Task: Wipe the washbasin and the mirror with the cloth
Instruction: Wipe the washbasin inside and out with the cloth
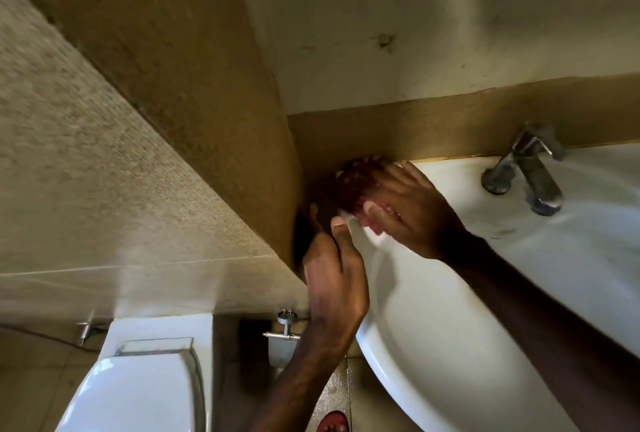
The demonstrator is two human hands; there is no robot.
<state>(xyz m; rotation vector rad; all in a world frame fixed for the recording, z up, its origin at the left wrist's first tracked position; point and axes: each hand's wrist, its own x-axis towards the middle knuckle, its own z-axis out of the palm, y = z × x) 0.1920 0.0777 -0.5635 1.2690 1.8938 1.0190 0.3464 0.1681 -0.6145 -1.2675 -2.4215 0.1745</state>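
Note:
A white washbasin (433, 321) is fixed to the wall on the right, seen at a tilt. A dark red patterned cloth (353, 179) lies bunched on the basin's back left corner, near the wall. My right hand (405, 210) lies flat over the cloth with straight fingers, pressing it onto the rim. My left hand (332, 276) grips the basin's left edge just below the cloth, thumb on top of the rim. The mirror is out of view.
A chrome tap (526, 168) stands at the back of the basin, right of my hands. A white toilet (145, 386) sits lower left, a small wall valve (285, 327) between it and the basin. A tiled wall rises on the left. A red sandal (332, 421) shows below.

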